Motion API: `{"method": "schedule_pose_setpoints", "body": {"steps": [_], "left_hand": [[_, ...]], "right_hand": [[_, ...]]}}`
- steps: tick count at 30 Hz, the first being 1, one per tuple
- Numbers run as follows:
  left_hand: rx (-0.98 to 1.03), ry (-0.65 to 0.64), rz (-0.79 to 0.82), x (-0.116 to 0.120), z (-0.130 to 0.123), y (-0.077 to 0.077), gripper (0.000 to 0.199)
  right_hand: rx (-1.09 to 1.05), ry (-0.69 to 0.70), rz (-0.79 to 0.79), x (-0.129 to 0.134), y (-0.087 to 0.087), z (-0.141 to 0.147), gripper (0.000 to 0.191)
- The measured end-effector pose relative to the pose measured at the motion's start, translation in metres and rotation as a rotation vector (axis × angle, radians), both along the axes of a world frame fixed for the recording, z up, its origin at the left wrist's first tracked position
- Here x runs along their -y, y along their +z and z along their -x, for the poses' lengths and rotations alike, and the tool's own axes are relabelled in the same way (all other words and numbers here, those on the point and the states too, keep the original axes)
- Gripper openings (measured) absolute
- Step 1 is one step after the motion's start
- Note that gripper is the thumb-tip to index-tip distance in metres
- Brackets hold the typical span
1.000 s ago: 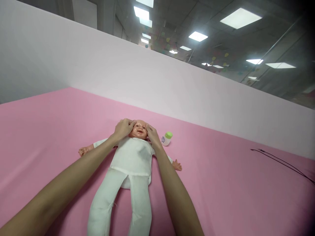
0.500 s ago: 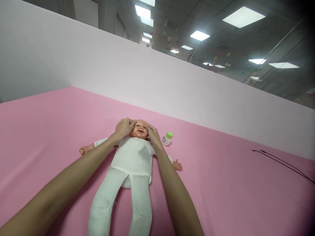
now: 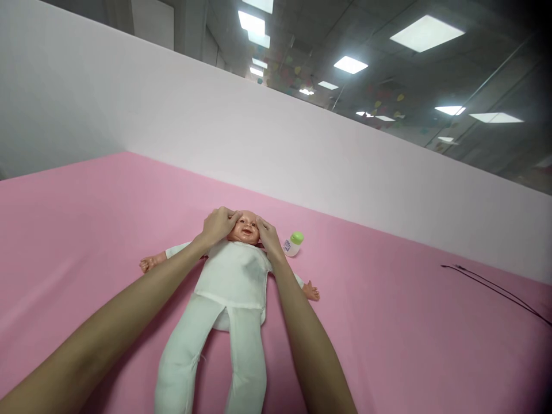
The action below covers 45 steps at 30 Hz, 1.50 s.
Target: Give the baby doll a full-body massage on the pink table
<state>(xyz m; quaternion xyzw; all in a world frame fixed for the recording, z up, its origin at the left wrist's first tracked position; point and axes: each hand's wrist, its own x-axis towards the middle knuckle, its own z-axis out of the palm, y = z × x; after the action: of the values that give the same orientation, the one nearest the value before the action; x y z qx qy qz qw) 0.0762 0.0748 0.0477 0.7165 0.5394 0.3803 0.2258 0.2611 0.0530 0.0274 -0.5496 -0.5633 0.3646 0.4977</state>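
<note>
A baby doll (image 3: 235, 276) in white clothes lies on its back, arms spread and legs toward me. My left hand (image 3: 219, 225) cups the left side of its head, the thumb pressed on the brow. Against the other side of the head rests my right hand (image 3: 268, 234), its thumb at the temple. Both hands have their fingers curved round the head, and most fingertips are hidden behind it. A small clear bottle (image 3: 294, 244) with a green cap stands just right of my right hand, apart from it.
Pink cloth (image 3: 388, 322) covers the surface under the doll. A white partition (image 3: 267, 138) runs along the far side. Thin black cables (image 3: 495, 286) lie at the right edge.
My thumbs have shifted very slightly inward on the doll's forehead. The doll and the bottle stay in place.
</note>
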Motion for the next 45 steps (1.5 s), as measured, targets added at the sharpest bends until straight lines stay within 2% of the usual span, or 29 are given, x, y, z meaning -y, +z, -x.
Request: {"method": "schedule_pose_setpoints", "body": {"steps": [4,7,9,11,13,15,17,20,24,30,33,37,40,42,45], "left_hand": [[-0.082,-0.052,-0.011,-0.001,0.005,0.005,0.053],[-0.091,-0.235,-0.019,0.002,0.014,0.014,0.054],[-0.083,-0.408,-0.025,0.005,0.021,0.021,0.051],[-0.128,-0.515,-0.023,0.008,0.025,0.026,0.048],[-0.230,-0.512,-0.040,0.010,0.026,0.028,0.061],[-0.302,-0.465,-0.070,0.008,0.026,0.026,0.069],[-0.309,-0.477,-0.070,0.004,0.028,0.024,0.067],[-0.242,-0.570,-0.041,-0.001,0.035,0.023,0.057],[-0.238,-0.613,0.013,0.000,0.042,0.029,0.050],[-0.427,-0.428,-0.090,0.012,0.026,0.030,0.075],[-0.436,-0.402,-0.123,0.010,0.023,0.025,0.067],[-0.366,-0.514,-0.075,0.002,0.034,0.024,0.048],[-0.308,-0.581,-0.040,0.000,0.042,0.028,0.040],[-0.299,-0.565,-0.028,0.003,0.042,0.030,0.042],[-0.346,-0.473,-0.063,0.008,0.033,0.031,0.048]], "right_hand": [[0.073,-0.016,-0.046,0.000,0.004,-0.003,0.054],[0.228,0.028,-0.124,0.007,0.022,-0.011,0.050],[0.321,0.138,-0.120,0.016,0.037,-0.017,0.046],[0.370,0.298,-0.071,0.024,0.050,-0.020,0.056],[0.378,0.409,-0.045,0.030,0.056,-0.020,0.072],[0.383,0.430,-0.066,0.031,0.056,-0.021,0.077],[0.381,0.432,-0.083,0.028,0.051,-0.023,0.076],[0.357,0.470,-0.069,0.020,0.045,-0.033,0.079],[0.365,0.495,-0.036,0.020,0.049,-0.042,0.080],[0.497,0.342,-0.015,0.030,0.055,-0.025,0.084],[0.506,0.318,-0.033,0.027,0.050,-0.024,0.081],[0.386,0.422,-0.082,0.020,0.044,-0.036,0.072],[0.327,0.481,-0.070,0.022,0.047,-0.040,0.068],[0.346,0.458,-0.053,0.026,0.051,-0.036,0.072],[0.453,0.356,-0.045,0.031,0.055,-0.025,0.080]]}}
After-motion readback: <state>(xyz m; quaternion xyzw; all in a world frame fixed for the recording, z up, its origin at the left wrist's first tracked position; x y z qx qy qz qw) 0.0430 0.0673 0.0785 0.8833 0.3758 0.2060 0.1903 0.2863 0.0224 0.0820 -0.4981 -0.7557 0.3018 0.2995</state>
